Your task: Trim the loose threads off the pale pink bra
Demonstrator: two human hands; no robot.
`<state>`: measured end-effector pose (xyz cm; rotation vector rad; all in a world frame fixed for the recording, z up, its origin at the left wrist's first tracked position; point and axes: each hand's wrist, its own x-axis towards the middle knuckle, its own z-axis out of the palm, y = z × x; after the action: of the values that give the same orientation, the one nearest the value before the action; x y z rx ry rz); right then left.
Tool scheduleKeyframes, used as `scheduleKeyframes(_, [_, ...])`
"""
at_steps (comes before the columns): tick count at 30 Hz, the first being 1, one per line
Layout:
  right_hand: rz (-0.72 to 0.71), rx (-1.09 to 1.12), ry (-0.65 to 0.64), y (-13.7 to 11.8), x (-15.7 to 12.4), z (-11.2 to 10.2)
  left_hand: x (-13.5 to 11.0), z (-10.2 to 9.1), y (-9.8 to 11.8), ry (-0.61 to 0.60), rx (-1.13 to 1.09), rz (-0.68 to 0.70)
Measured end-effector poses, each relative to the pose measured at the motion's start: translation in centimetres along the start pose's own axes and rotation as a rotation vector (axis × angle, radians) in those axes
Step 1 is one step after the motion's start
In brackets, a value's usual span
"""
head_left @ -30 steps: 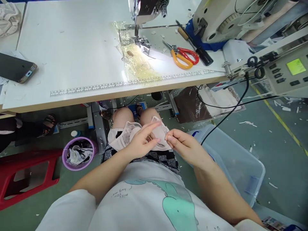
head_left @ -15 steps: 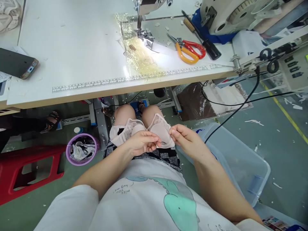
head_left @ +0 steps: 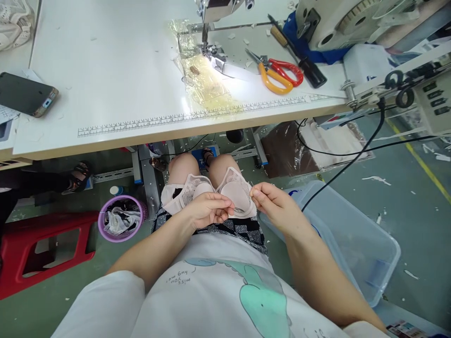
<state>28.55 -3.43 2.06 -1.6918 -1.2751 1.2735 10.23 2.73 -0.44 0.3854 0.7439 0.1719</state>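
A pale pink bra (head_left: 237, 195) with lace upper edges lies spread across my lap, cups facing up. Over its middle, my left hand (head_left: 213, 208) is closed in a pinch, thumb against the index finger; whatever is between them is too small to make out. My right hand (head_left: 269, 199) pinches at the bra's right edge, thumb and index finger pressed together. What sits between those fingertips cannot be made out either. The two hands are a short gap apart, above the patterned black-and-white cloth on my lap.
A sewing machine (head_left: 207, 40) stands on the white table (head_left: 116, 70), with orange-handled snips (head_left: 275, 80), red-handled scissors (head_left: 291, 70) and a screwdriver (head_left: 312, 72) beside it. A phone (head_left: 26, 94) lies left. Below are a purple basket (head_left: 102, 225), red stool (head_left: 45, 227) and clear bin (head_left: 355, 230).
Both hands keep nearly the same pinched pose over the bra. The whole view has shifted very slightly.
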Motion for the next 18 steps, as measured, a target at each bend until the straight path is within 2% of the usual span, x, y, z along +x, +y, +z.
scheduleKeyframes(9, [0.005,0.025,0.021,0.48,0.01,-0.09,0.14,0.02,0.19,0.029,0.019,0.004])
scheduleKeyframes(13, [-0.045,-0.064,0.055,0.41,0.42,-0.03,0.11,0.33,0.17,0.114,0.083,0.080])
scheduleKeyframes(15, [-0.181,-0.195,0.208,0.27,0.62,-0.14,0.12,0.53,0.12,0.169,0.117,0.147])
scheduleKeyframes(18, [-0.340,-0.375,0.538,0.31,0.34,-0.31,0.17,0.88,0.11,0.259,0.188,0.256])
